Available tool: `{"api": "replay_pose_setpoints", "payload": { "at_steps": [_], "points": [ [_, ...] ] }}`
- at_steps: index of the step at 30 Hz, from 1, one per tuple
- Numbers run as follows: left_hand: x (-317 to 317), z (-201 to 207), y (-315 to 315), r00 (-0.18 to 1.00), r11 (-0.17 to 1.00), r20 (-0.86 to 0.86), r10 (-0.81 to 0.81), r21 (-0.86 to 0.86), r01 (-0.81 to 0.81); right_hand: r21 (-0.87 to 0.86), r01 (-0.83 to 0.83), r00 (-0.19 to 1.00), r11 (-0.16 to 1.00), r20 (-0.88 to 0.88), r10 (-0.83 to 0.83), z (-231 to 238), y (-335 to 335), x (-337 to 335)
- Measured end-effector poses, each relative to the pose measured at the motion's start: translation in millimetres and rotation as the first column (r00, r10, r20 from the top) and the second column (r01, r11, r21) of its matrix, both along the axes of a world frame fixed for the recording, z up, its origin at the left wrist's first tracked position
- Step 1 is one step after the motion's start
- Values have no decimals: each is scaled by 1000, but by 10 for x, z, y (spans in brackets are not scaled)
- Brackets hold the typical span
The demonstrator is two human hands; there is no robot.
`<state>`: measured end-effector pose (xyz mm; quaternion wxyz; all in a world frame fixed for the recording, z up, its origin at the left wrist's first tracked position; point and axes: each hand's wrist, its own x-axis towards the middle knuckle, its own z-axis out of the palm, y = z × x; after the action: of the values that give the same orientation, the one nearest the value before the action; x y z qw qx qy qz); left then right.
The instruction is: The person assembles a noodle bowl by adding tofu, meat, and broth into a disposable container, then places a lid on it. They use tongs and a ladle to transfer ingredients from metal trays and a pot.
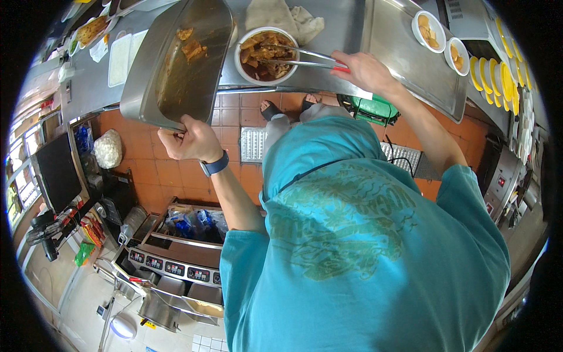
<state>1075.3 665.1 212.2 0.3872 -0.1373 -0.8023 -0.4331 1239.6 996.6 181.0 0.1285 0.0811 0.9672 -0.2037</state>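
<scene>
Tongs (305,63) sit in the grip of the right hand (365,71), tips at food (253,48) in the white bowl (265,82) on the table (343,26). Left hand (190,141) grasps the tilted metal pan (138,82) beside the bowl.

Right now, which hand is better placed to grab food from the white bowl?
Probably the right hand: it holds tongs over the white bowl, while the left hand grips the metal pan.

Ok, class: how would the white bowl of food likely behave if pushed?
The white bowl is probably heavy for its size, being well filled with food. On the smooth metal counter it would likely slide upright, and the dark sauce inside might slop.
</scene>
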Motion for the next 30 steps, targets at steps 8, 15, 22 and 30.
{"api": "replay_pose_setpoints", "payload": {
  "at_steps": [8, 15, 22, 30],
  "points": [
    [-12, 87, -16, 999, 999, 44, -19, 36, 17, 12, 34, 999, 999, -33, -33, 259, 17, 66],
    [-44, 89, -78, 999, 998, 33, -28, 48, 27, 36, 41, 999, 999, -29, -40, 505, -9, 116],
    [-15, 118, -122, 1000, 1000, 11, -21, 2, 21, -12, 182, 982, 983, 59, -181, 552, -2, 13],
    [54, 158, -128, 999, 998, 37, -10, 61, 8, 40, 91, 996, 995, 10, -92, 663, -164, -47]
  ]
}}
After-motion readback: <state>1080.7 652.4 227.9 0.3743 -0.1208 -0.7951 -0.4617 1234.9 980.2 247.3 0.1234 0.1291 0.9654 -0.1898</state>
